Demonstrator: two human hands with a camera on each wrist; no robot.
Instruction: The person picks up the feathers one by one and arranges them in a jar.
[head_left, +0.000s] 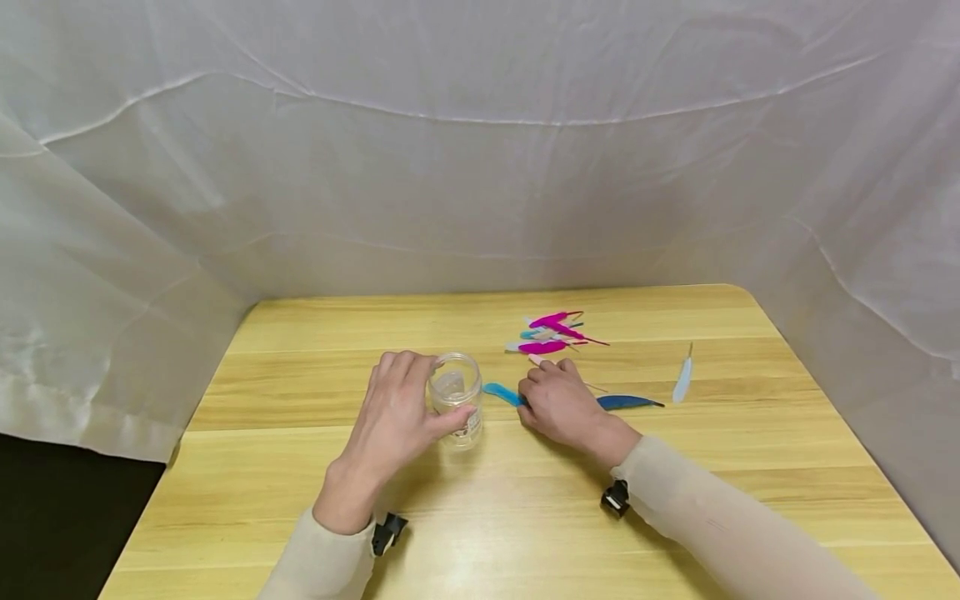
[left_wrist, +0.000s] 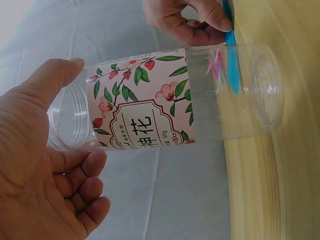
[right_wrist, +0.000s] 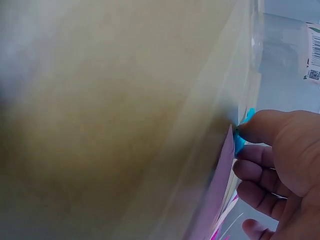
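My left hand (head_left: 433, 400) grips a clear, lidless jar (head_left: 455, 393) that stands on the wooden table (head_left: 480, 508). In the left wrist view the jar (left_wrist: 150, 125) shows a pink floral label, with the left hand's (left_wrist: 75, 130) thumb across its mouth. Just right of the jar, my right hand (head_left: 534, 393) pinches a light blue feather (head_left: 500, 393) against the tabletop. The same feather (left_wrist: 231, 55) appears under the right hand (left_wrist: 210, 25) behind the jar. In the right wrist view the right hand's (right_wrist: 242, 147) thumb presses the blue feather (right_wrist: 245, 131) beside a pink one (right_wrist: 220, 195).
A heap of magenta, teal and pale feathers (head_left: 555, 332) lies beyond my right hand. A dark blue feather (head_left: 628, 402) lies to its right, and a pale feather (head_left: 682, 382) farther right. White cloth (head_left: 480, 167) walls the table's back and sides.
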